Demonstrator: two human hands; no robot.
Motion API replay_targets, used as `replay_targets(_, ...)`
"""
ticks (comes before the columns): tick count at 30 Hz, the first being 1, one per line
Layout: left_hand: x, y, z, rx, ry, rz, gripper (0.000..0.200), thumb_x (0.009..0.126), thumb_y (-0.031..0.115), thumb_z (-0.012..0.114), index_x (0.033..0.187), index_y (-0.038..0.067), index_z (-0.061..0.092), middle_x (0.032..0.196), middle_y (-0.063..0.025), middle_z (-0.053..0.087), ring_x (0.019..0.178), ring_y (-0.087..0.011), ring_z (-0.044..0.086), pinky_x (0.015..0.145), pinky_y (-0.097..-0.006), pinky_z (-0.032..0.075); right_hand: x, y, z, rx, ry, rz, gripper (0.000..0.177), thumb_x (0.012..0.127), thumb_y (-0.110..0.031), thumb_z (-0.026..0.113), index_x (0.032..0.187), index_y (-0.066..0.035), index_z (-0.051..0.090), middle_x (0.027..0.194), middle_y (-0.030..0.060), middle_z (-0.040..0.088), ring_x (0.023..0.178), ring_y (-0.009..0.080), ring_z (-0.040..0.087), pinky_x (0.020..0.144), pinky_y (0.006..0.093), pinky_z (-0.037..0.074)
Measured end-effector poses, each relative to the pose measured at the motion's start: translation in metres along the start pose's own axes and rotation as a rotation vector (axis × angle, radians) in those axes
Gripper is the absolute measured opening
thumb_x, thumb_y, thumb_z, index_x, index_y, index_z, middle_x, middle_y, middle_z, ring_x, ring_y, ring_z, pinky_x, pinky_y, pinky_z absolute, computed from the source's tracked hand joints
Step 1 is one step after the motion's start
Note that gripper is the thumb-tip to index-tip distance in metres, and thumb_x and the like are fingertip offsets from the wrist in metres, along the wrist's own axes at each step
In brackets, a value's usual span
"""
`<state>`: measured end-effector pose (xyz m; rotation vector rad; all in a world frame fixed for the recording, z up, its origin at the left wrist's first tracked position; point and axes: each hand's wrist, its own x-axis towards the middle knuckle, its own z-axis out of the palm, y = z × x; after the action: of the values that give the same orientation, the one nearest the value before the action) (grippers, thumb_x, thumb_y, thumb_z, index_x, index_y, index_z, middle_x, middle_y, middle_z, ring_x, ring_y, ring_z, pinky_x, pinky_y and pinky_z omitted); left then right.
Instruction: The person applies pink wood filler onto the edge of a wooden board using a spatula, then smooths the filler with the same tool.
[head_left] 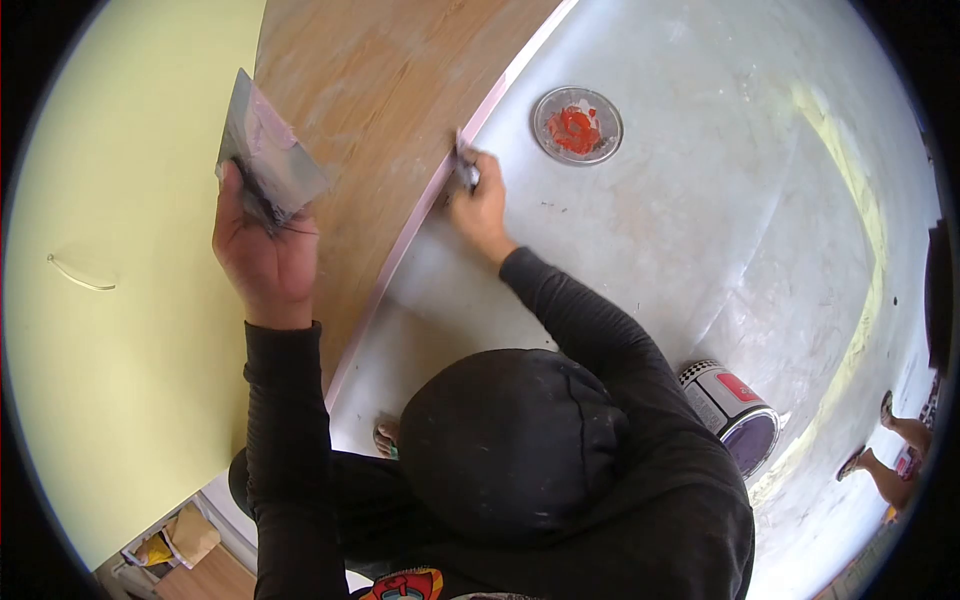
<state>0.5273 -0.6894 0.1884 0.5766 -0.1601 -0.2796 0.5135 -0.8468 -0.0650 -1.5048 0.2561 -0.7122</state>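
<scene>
Pink strip [408, 228] runs along the edge of the wood-grained panel [390, 80], passing just beside my right hand [482, 205]. My right grip is closed on a small scraper [465, 168] at that edge, blurred, so I cannot tell how firmly it presses; the forearm reaches diagonally inward. My left hand [268, 255], palm up, grips a flat metal plate [295, 178] smeared with pink putty [268, 130], thumb at its side, forearm straight. The round dish [545, 125] lies right of my right hand.
</scene>
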Motion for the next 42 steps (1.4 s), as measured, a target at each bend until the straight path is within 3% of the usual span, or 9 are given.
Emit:
replay_targets(6, 0.003, 0.0, -0.006, -0.019, 0.025, -0.017, 0.03, 0.1, 0.016, 0.053, 0.126, 0.003, 0.057, 0.13, -0.0097, 0.061, 0.12, -0.0231, 0.058, 0.101, -0.0419, 0.048, -0.082, -0.03, 0.008, 0.003, -0.11, 0.055, 0.052, 0.07, 0.016, 0.043, 0.118, 0.0, 0.053, 0.114, 0.0148, 0.058, 0.109, 0.0251, 0.056, 0.097, 0.0312, 0.042)
replay_targets(8, 0.005, -0.008, -0.008, -0.078, -0.043, -0.029, 0.032, 0.1, 0.013, 0.05, 0.127, -0.003, 0.055, 0.131, -0.0158, 0.06, 0.119, -0.0266, 0.059, 0.1, -0.0394, 0.05, -0.095, -0.03, -0.002, 0.162, -0.367, 0.308, 0.055, 0.072, 0.016, 0.041, 0.122, -0.002, 0.054, 0.114, 0.0097, 0.059, 0.106, 0.0207, 0.057, 0.094, 0.0305, 0.044)
replay_targets(11, 0.009, -0.014, -0.023, -0.043, 0.041, -0.043, 0.031, 0.099, 0.017, 0.054, 0.127, 0.003, 0.057, 0.133, -0.01, 0.059, 0.124, -0.0235, 0.055, 0.105, -0.0423, 0.044, -0.071, -0.047, -0.03, 0.308, -0.615, 0.192, 0.059, 0.073, 0.017, 0.039, 0.126, -0.004, 0.054, 0.115, 0.0051, 0.06, 0.103, 0.0163, 0.057, 0.09, 0.0306, 0.047)
replay_targets(15, 0.007, -0.041, -0.033, -0.031, 0.164, -0.019, 0.035, 0.1, 0.023, 0.053, 0.129, 0.003, 0.054, 0.131, -0.0078, 0.06, 0.123, -0.0229, 0.056, 0.104, -0.0427, 0.045, 0.0, -0.107, -0.062, 0.445, -0.472, 0.362, 0.064, 0.072, 0.016, 0.041, 0.13, -0.006, 0.053, 0.125, 0.0026, 0.057, 0.111, 0.0148, 0.057, 0.094, 0.0307, 0.047)
replay_targets(21, -0.012, -0.085, 0.0, -0.085, 0.266, -0.079, 0.033, 0.1, 0.023, 0.051, 0.126, 0.003, 0.054, 0.127, -0.0088, 0.062, 0.116, -0.025, 0.06, 0.099, -0.0436, 0.051, 0.063, -0.166, -0.076, 0.655, -0.444, 0.047, 0.063, 0.074, 0.018, 0.038, 0.133, -0.002, 0.046, 0.129, 0.0095, 0.054, 0.117, 0.0203, 0.057, 0.099, 0.0346, 0.046)
replay_targets(27, -0.007, -0.113, 0.015, 0.084, 0.494, -0.088, 0.028, 0.101, 0.026, 0.048, 0.122, 0.008, 0.053, 0.123, -0.0073, 0.062, 0.114, -0.0232, 0.061, 0.092, -0.0417, 0.052, 0.065, -0.188, -0.071, 0.39, -0.593, -0.23, 0.069, 0.069, 0.023, 0.031, 0.132, -0.002, 0.046, 0.137, 0.0145, 0.046, 0.133, 0.0271, 0.045, 0.109, 0.0408, 0.04)
replay_targets(37, 0.002, -0.105, 0.007, 0.095, 0.332, -0.006, 0.028, 0.102, 0.025, 0.048, 0.127, 0.014, 0.049, 0.125, -0.0071, 0.058, 0.117, -0.0236, 0.057, 0.093, -0.0486, 0.05, 0.068, -0.16, -0.112, -0.215, -0.684, -0.238, 0.064, 0.067, 0.024, 0.034, 0.121, -0.002, 0.056, 0.132, 0.0131, 0.054, 0.124, 0.0223, 0.052, 0.103, 0.0293, 0.04)
replay_targets(41, 0.003, -0.105, 0.007, 0.416, 0.321, 0.307, 0.029, 0.102, 0.022, 0.049, 0.127, 0.007, 0.048, 0.125, -0.0065, 0.057, 0.116, -0.0199, 0.056, 0.096, -0.0404, 0.047, 0.079, -0.188, -0.117, -0.026, -0.489, -0.05, 0.066, 0.063, 0.023, 0.037, 0.119, -0.003, 0.06, 0.126, 0.0132, 0.058, 0.122, 0.0277, 0.054, 0.103, 0.0317, 0.041)
replay_targets(42, 0.005, -0.104, 0.005, 0.552, 0.292, 0.394, 0.029, 0.103, 0.021, 0.049, 0.126, 0.004, 0.048, 0.124, -0.0061, 0.057, 0.114, -0.0181, 0.056, 0.097, -0.0364, 0.046, 0.085, -0.203, -0.117, -0.239, -0.523, -0.283, 0.063, 0.063, 0.019, 0.042, 0.118, -0.006, 0.061, 0.125, 0.0131, 0.058, 0.12, 0.0312, 0.054, 0.1, 0.0366, 0.043)
